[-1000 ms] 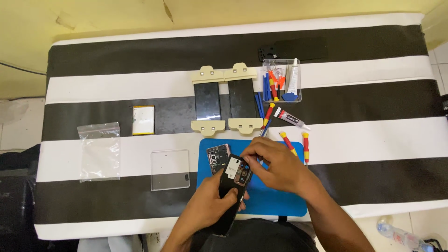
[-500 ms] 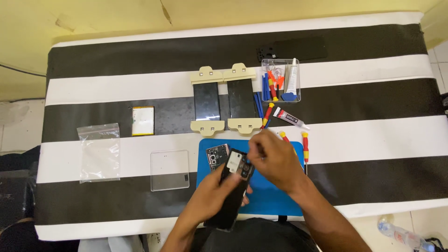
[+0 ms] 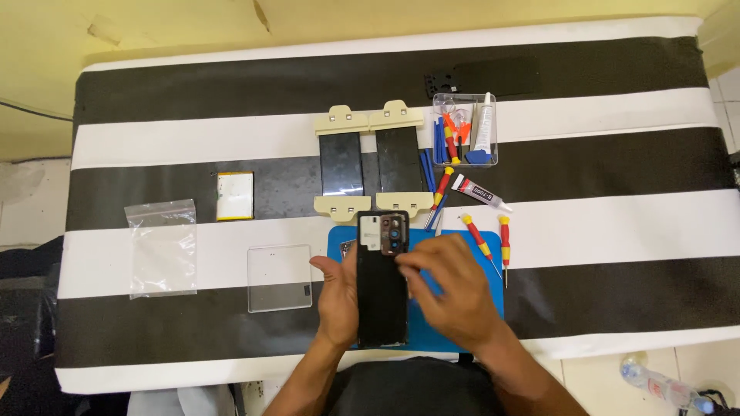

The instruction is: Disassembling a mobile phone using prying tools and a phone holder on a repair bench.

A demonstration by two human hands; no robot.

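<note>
Black-and-white striped cloth covers the table I work at, with a blue work mat at its near edge. On that mat I hold a dark phone back cover upright along its length, camera cutout at the far end. My left hand supports the cover's left edge, palm turned inward, fingers extended along the side and thumb raised. My right hand lies over the cover's right edge, fingers curled, with the fingertips touching the cover just below the camera cutout. Beyond the mat, two dark panels sit in cream clamps, side by side. A clear tool tray stands to their right; a glue tube lies just below it. Two red-and-yellow screwdrivers rest at the mat's right edge. To the left lie a clear square plate, a clear plastic bag and a white-and-yellow battery, well apart from my hands.
</note>
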